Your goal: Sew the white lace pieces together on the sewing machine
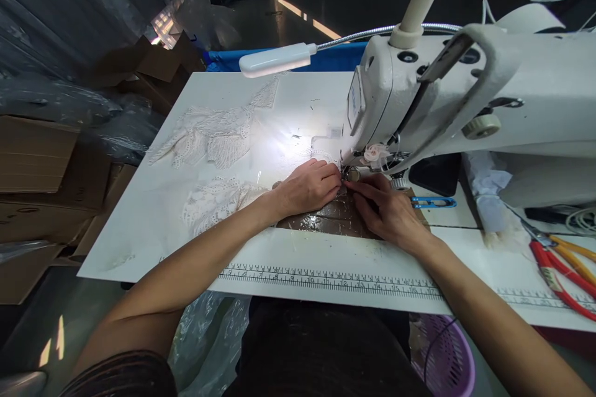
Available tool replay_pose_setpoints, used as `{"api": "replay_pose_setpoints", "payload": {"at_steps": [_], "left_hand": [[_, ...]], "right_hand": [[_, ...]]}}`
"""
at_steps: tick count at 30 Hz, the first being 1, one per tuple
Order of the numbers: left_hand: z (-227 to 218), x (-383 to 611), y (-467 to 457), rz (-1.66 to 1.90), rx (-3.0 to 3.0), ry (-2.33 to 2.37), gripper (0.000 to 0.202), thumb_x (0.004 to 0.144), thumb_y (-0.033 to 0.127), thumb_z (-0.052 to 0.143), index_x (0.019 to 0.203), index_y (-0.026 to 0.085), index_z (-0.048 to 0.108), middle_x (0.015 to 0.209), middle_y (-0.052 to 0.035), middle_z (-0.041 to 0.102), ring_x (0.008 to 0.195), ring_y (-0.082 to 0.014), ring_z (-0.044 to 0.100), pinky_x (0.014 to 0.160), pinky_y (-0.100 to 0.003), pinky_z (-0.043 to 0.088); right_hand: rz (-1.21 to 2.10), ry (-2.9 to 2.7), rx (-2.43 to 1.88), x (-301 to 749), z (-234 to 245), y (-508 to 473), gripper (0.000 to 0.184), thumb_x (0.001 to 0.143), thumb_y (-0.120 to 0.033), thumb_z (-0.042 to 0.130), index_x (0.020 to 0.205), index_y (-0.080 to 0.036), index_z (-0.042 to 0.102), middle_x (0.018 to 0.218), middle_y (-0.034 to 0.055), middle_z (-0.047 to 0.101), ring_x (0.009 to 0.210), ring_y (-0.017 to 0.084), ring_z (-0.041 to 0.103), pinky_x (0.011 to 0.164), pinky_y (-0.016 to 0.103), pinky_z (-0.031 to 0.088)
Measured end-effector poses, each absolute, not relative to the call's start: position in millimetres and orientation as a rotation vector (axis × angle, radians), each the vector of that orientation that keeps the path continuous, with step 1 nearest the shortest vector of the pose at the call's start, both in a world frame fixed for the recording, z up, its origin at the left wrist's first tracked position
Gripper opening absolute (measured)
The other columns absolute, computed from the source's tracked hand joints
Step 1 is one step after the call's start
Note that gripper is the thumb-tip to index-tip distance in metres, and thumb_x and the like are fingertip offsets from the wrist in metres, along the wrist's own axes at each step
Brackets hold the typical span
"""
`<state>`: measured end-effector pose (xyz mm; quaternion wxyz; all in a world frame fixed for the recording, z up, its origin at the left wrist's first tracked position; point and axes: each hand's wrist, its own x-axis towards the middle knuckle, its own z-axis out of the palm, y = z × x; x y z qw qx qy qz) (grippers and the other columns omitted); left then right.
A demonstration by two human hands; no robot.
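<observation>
My left hand (313,186) is curled closed just left of the needle of a white sewing machine (377,99). Its fingertips press on white lace (321,152) beside the presser foot. My right hand (386,206) lies on the other side, index finger and thumb brought close together near the foot; whatever they pinch is too small to make out. Beneath both hands is a shiny brown taped sheet (326,220). Blue thread snips (434,202) lie beside the right hand. More white lace pieces (214,133) lie on the table at left.
A lit lamp (278,61) on a bendable neck hangs over the white table (153,248), whose front edge carries a printed ruler (326,279). Red-handled pliers (554,276) lie at right. Cardboard boxes (41,161) stand at left, a purple basket (447,356) below.
</observation>
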<state>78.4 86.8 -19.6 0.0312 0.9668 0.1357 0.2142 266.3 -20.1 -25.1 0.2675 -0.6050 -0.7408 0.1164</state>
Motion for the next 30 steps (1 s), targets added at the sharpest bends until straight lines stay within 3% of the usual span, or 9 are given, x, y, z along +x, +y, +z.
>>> {"api": "replay_pose_setpoints", "payload": {"at_steps": [6, 9, 13, 15, 19, 24, 27, 30], "left_hand": [[-14.9, 72.9, 90.6, 0.575, 2.981, 0.307, 0.025, 0.096, 0.023, 0.044, 0.093, 0.014, 0.068, 0.1, -0.011, 0.068, 0.084, -0.0188, 0.061, 0.077, -0.037, 0.052], [-11.6, 68.7, 93.7, 0.53, 2.971, 0.196, 0.023, 0.095, 0.022, 0.047, 0.1, 0.016, 0.069, 0.106, -0.0105, 0.068, 0.089, -0.0188, 0.063, 0.081, -0.039, 0.053], [-9.8, 65.6, 95.3, 0.547, 2.98, 0.175, 0.022, 0.093, 0.021, 0.049, 0.101, 0.019, 0.069, 0.107, -0.0089, 0.069, 0.089, -0.0192, 0.064, 0.08, -0.039, 0.052], [-7.3, 63.8, 94.7, 0.585, 2.953, 0.173, 0.02, 0.092, 0.022, 0.05, 0.099, 0.018, 0.068, 0.106, -0.0094, 0.069, 0.088, -0.0191, 0.064, 0.078, -0.038, 0.052], [-0.1, 58.9, 92.4, 0.535, 2.875, 0.103, 0.017, 0.087, 0.022, 0.053, 0.097, 0.014, 0.065, 0.096, -0.0099, 0.067, 0.084, -0.0188, 0.062, 0.073, -0.034, 0.052], [-5.0, 58.3, 92.0, 0.37, 2.894, 0.127, 0.028, 0.088, 0.004, 0.038, 0.089, 0.016, 0.063, 0.091, -0.0098, 0.066, 0.078, -0.0162, 0.06, 0.065, -0.028, 0.051], [-12.3, 60.8, 93.9, 0.463, 2.814, 0.071, 0.03, 0.089, 0.003, 0.041, 0.09, 0.017, 0.067, 0.102, -0.0112, 0.068, 0.09, -0.0176, 0.061, 0.074, -0.032, 0.055], [-17.1, 63.6, 94.3, 0.572, 2.694, 0.047, 0.03, 0.089, 0.005, 0.045, 0.1, 0.019, 0.07, 0.11, -0.0103, 0.069, 0.095, -0.0177, 0.062, 0.082, -0.036, 0.056]], "right_hand": [[0.286, -2.044, -1.583, 267.7, -23.4, -20.2, 0.036, 0.091, -0.02, 0.049, 0.122, -0.02, 0.067, 0.115, 0.0142, 0.061, 0.098, 0.027, 0.063, 0.082, 0.043, 0.055], [0.421, -2.009, -1.556, 273.2, -22.0, -19.3, 0.036, 0.091, -0.022, 0.048, 0.123, -0.023, 0.065, 0.115, 0.0114, 0.062, 0.095, 0.024, 0.064, 0.081, 0.039, 0.055], [0.528, -1.757, -1.566, 289.5, -15.4, -14.9, 0.025, 0.091, -0.026, 0.048, 0.103, -0.02, 0.07, 0.093, 0.0062, 0.067, 0.083, 0.019, 0.064, 0.074, 0.033, 0.053], [0.453, -1.638, -1.584, 299.9, -6.6, -15.2, 0.022, 0.09, -0.026, 0.05, 0.096, -0.019, 0.07, 0.09, 0.0059, 0.067, 0.082, 0.02, 0.063, 0.074, 0.033, 0.052], [0.337, -1.702, -1.688, 321.2, 11.6, -30.2, 0.026, 0.089, -0.028, 0.051, 0.106, -0.02, 0.069, 0.101, 0.0074, 0.069, 0.088, 0.021, 0.065, 0.075, 0.034, 0.052], [0.135, -2.032, -1.822, 337.0, -0.3, -59.2, 0.031, 0.089, -0.03, 0.049, 0.11, -0.016, 0.068, 0.106, 0.0134, 0.067, 0.097, 0.03, 0.063, 0.082, 0.045, 0.052], [-0.029, -2.107, -1.861, 336.9, -13.4, -65.8, 0.032, 0.094, -0.031, 0.043, 0.109, -0.015, 0.067, 0.104, 0.0152, 0.066, 0.099, 0.032, 0.061, 0.079, 0.045, 0.052], [-0.157, -2.113, -1.872, 330.2, -16.6, -65.0, 0.031, 0.097, -0.033, 0.039, 0.095, -0.017, 0.066, 0.095, 0.0153, 0.066, 0.092, 0.032, 0.062, 0.075, 0.046, 0.05]]}}
